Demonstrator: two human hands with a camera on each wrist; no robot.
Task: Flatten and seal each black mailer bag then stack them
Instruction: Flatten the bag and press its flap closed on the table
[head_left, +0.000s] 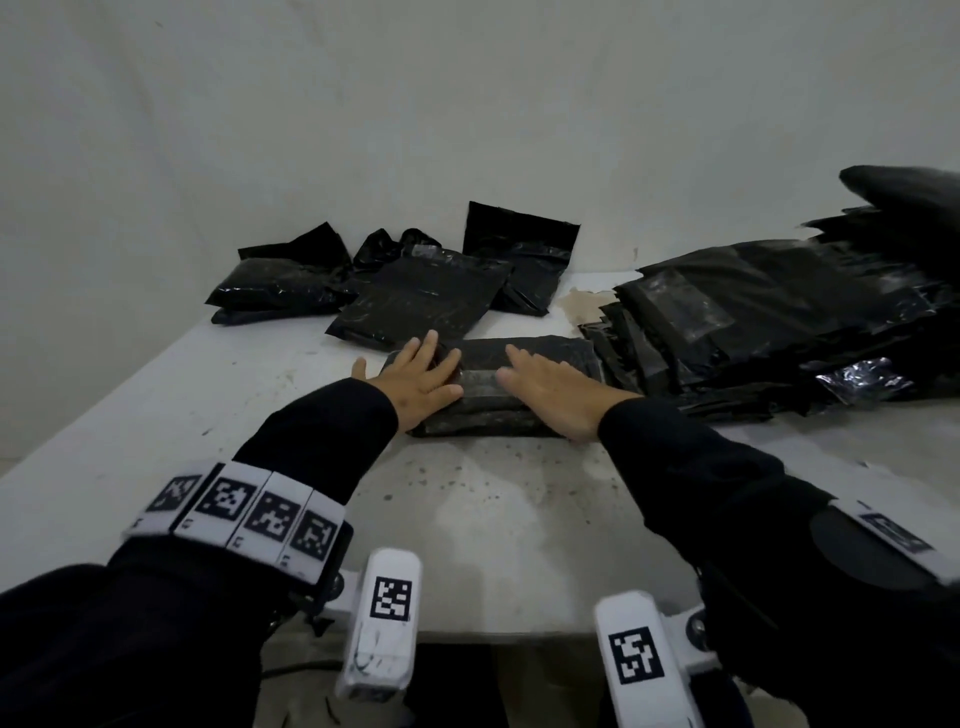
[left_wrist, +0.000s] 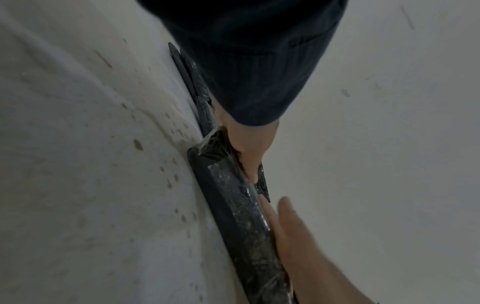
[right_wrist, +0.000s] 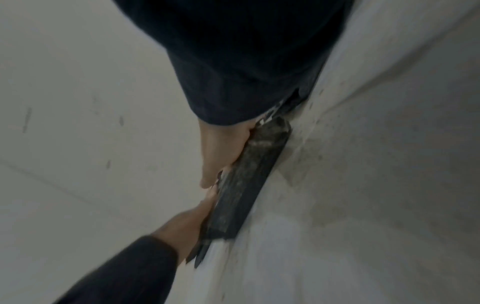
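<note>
mailer bag (head_left: 524, 364): glossy black plastic, crinkled; table (head_left: 493, 519): matt white, speckled; sleeves (head_left: 322, 431): dark cloth

Bare counter (head_left: 493, 519) was left open between the near edge and the pressed mailer bag (head_left: 519, 395). The right side was blocked by a heap of black bags (head_left: 753, 322); the far side, against the wall (head_left: 467, 104), was crowded by loose bags (head_left: 415, 296). The left strip lay free.

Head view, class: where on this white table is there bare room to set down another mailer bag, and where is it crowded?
Bare: the table left of the left hand, and the stained strip between pressed bag and near edge. Crowded: filled bags along the wall, the flat stack at right.
</note>
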